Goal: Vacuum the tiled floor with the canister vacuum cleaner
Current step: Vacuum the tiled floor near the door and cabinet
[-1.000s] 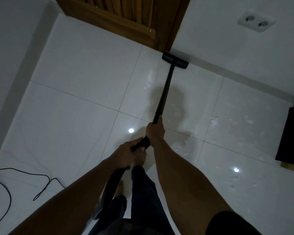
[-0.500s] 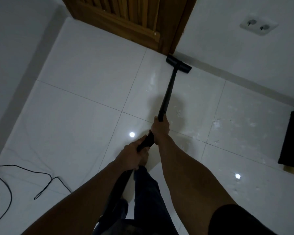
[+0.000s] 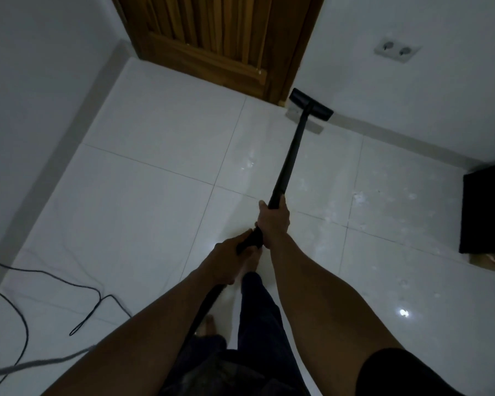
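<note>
A black vacuum wand (image 3: 290, 155) runs from my hands up to its flat floor head (image 3: 312, 105), which rests on the white tiled floor (image 3: 155, 201) against the baseboard, just right of the wooden door frame. My right hand (image 3: 272, 218) is wrapped around the lower end of the wand. My left hand (image 3: 229, 260) grips the black handle just behind it. A black hose (image 3: 203, 312) leaves the handle and drops down between my arms. The canister itself is out of sight.
A wooden door (image 3: 220, 41) stands at the top centre. A wall socket (image 3: 397, 50) sits on the right wall. A black box-like object (image 3: 486, 212) stands at the right edge. Thin black cable (image 3: 20, 318) loops over the floor at lower left. Dusty smears mark the right tiles.
The floor head has moved slightly right along the baseboard, away from the door frame, and both hands shifted forward with the wand. The view tilted up a little.
</note>
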Demonstrator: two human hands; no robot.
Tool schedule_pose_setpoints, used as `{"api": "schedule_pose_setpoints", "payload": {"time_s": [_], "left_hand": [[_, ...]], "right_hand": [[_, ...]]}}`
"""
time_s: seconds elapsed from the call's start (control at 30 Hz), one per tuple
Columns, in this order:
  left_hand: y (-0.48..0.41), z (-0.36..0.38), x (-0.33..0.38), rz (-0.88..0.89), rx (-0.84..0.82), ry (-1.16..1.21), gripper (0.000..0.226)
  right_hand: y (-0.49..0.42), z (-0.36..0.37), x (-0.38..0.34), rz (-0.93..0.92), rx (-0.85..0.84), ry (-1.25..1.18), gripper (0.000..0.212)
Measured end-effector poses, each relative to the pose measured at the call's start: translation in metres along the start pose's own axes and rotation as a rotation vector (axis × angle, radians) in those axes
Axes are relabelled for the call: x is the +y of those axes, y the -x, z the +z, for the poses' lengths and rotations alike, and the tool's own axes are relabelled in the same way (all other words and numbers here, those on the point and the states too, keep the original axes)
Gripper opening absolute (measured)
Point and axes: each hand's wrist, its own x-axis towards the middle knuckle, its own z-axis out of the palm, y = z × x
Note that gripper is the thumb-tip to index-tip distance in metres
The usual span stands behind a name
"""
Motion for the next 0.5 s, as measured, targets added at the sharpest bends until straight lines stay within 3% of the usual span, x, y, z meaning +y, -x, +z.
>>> {"api": "schedule_pose_setpoints", "payload": {"time_s": [0.5], "left_hand": [[0.213,0.105,-0.132,0.065,-0.039,-0.056,0.049]], "right_hand": [[0.204,-0.051,0.186,-0.016,0.002,0.022,0.066]]}}
